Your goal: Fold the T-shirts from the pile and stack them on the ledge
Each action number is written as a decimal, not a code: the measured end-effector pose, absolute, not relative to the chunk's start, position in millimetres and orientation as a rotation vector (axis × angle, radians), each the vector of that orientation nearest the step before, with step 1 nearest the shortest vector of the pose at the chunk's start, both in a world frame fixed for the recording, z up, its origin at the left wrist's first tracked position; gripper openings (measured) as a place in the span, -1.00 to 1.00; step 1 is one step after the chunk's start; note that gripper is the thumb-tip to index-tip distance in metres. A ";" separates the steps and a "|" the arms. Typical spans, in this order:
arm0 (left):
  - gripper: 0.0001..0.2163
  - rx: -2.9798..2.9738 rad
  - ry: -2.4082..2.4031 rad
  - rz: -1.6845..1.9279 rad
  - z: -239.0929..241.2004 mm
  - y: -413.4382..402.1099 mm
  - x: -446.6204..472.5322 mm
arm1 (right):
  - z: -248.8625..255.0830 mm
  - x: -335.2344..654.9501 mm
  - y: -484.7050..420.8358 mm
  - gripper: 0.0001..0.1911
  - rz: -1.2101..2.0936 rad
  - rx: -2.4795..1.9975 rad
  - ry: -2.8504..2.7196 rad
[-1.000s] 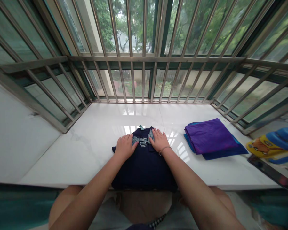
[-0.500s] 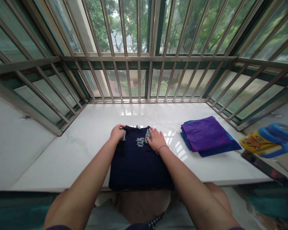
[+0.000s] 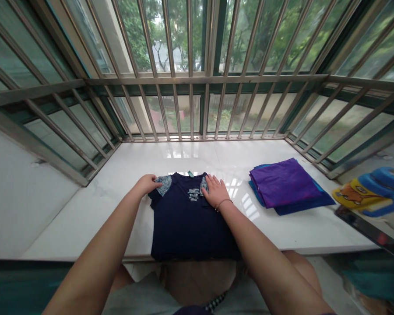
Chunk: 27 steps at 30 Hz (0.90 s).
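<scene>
A dark navy T-shirt (image 3: 193, 227) with grey patterned shoulders and a small chest print lies on the white ledge, collar toward the window and lower end at the front edge. My left hand (image 3: 148, 184) pinches the patterned left sleeve, which is spread out to the side. On the other shoulder rests my right hand (image 3: 215, 191), its fingers stretched flat over the patterned cloth. The right sleeve is partly hidden beneath that hand and appears folded inward.
Folded purple cloth (image 3: 287, 181) lies on blue cloth (image 3: 302, 209) to the right. Beyond it stand a yellow and blue bottle (image 3: 364, 192) and a dark phone-like slab (image 3: 364, 227). Metal bars (image 3: 203, 80) enclose the white ledge (image 3: 118, 210) at the window.
My left hand has moved left, drawing the left sleeve out from the shirt's body so it lies open. My right hand stays on the other shoulder.
</scene>
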<state>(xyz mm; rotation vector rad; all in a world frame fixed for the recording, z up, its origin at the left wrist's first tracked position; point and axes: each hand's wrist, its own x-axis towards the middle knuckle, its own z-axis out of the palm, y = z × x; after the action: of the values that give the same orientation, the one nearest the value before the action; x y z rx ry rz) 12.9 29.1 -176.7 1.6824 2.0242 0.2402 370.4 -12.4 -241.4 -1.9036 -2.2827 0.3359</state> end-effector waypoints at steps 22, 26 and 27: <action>-0.77 1.870 1.964 0.434 -202.5 51.8 87.1 | -239.3 369.8 -13.3 -0.17 0.334 -1.916 -2.295; -0.53 2.025 1.859 0.523 -211.7 37.0 103.2 | -238.5 369.7 -13.6 -0.17 0.347 -1.916 -2.294; -0.47 2.082 1.851 0.565 -214.7 27.6 105.4 | -238.5 369.7 -13.6 -0.17 0.349 -1.916 -2.293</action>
<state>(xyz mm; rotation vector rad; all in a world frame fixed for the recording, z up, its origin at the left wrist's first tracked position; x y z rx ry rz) 105.4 27.6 -214.7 2.0820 1.8514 0.5651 369.7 -13.6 -238.5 -1.9158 -2.2934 0.3491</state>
